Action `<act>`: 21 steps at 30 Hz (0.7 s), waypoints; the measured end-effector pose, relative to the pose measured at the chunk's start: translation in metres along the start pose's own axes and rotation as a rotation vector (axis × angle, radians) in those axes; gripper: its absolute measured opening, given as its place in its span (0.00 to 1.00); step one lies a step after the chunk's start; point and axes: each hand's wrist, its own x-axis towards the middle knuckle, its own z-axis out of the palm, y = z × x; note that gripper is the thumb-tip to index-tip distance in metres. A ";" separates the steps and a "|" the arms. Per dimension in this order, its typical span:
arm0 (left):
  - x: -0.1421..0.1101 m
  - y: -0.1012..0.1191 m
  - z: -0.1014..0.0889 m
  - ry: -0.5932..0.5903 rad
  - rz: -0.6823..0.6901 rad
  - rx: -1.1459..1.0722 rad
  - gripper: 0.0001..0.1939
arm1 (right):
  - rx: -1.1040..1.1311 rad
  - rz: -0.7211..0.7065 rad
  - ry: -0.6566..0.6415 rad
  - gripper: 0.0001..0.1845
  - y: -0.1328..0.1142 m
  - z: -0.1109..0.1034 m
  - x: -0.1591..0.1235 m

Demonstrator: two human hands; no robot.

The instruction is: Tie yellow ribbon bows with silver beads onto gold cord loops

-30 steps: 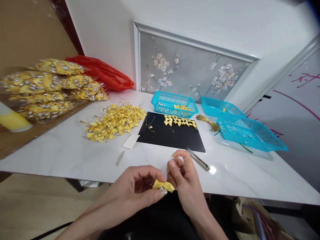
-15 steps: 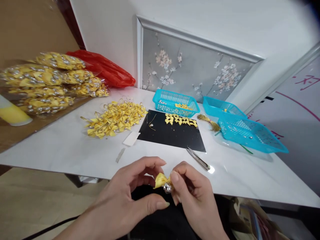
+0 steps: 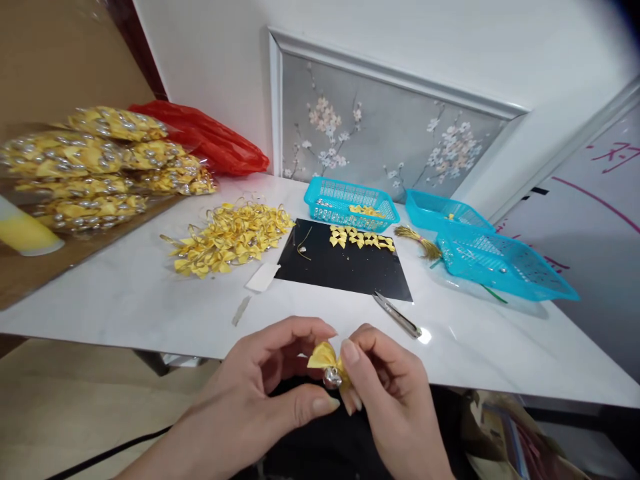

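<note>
Between thumb and fingers, my right hand (image 3: 393,387) pinches one side of a small yellow ribbon bow (image 3: 323,355). A shiny silver bell (image 3: 332,378) hangs at the middle of the bow. My left hand (image 3: 267,383) curves around the bow's other side, thumb and fingers apart; whether its rear fingers touch the ribbon is hidden. Beyond my hands, a black mat (image 3: 345,272) bears rows of yellow bows (image 3: 360,238), a gold cord (image 3: 304,243) and a loose bell (image 3: 303,249). Silver thread snips (image 3: 397,316) lie at the mat's near right corner.
A heap of yellow bows with bells (image 3: 233,237) lies left of the mat. Bagged bows (image 3: 85,167) and a red plastic bag (image 3: 210,140) are farther left. Blue baskets (image 3: 510,263) stand right, another blue basket (image 3: 353,200) behind the mat. A gold cord bundle (image 3: 420,241) lies between.
The bow has turned slightly in my right fingers, so the bell shows more fully. Both hands stay almost where they were; my view has shifted a little.
</note>
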 end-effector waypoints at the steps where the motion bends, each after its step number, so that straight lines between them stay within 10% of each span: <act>1: 0.000 0.000 0.000 0.018 0.022 -0.014 0.17 | -0.002 -0.002 0.002 0.21 0.000 0.000 0.000; 11: 0.004 0.000 -0.001 -0.049 0.010 0.065 0.09 | 0.245 0.090 -0.081 0.20 0.014 -0.003 0.006; 21: 0.004 -0.007 -0.002 0.050 -0.060 -0.066 0.11 | -0.074 -0.033 -0.025 0.21 0.005 -0.003 0.001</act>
